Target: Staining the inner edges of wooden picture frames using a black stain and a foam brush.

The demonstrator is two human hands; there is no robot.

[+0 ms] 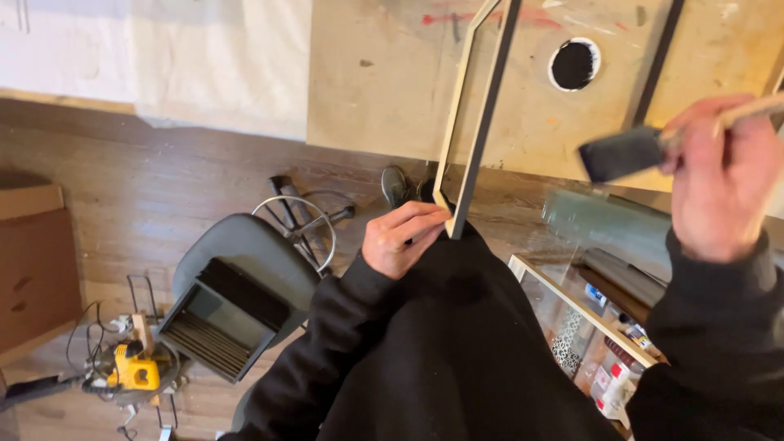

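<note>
Here, the left hand [402,238] pinches the near corner of a wooden frame [476,106], pale outside and dark inside, propped against the paint-stained board [376,82]. The right hand [723,175] grips a foam brush [625,153] just right of the frame.

A pale wooden frame [472,114], one side painted dark, stands tilted; a dark foam brush [622,153] is raised beside it.

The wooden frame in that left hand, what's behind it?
Behind the wooden frame, held by the left hand, lies a paint-stained workbench top with a round black hole. The frame's dark edge hides only a thin strip.
</note>
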